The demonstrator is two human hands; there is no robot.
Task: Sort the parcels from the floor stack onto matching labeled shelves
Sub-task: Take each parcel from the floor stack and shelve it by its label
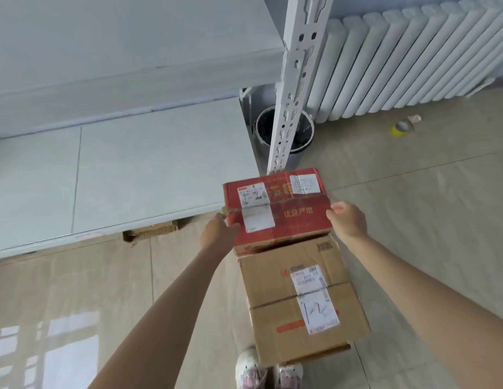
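A red parcel (286,217) with white shipping labels is gripped from both sides: my left hand (218,233) clasps its left edge and my right hand (347,221) presses its right edge. It sits partly over a brown cardboard parcel (275,304) with a white label marked by a handwritten number, which rests on the floor close to my feet. White metal shelves (149,164) stretch across the left and top of the view, with the lower board just left of the red parcel.
A perforated white shelf post (293,88) rises right behind the red parcel. A dark bin (303,130) stands behind the post, a white radiator (407,60) lines the wall, and a yellow tape roll (402,128) lies on the tiled floor. Flattened cardboard (152,230) pokes from under the lower shelf.
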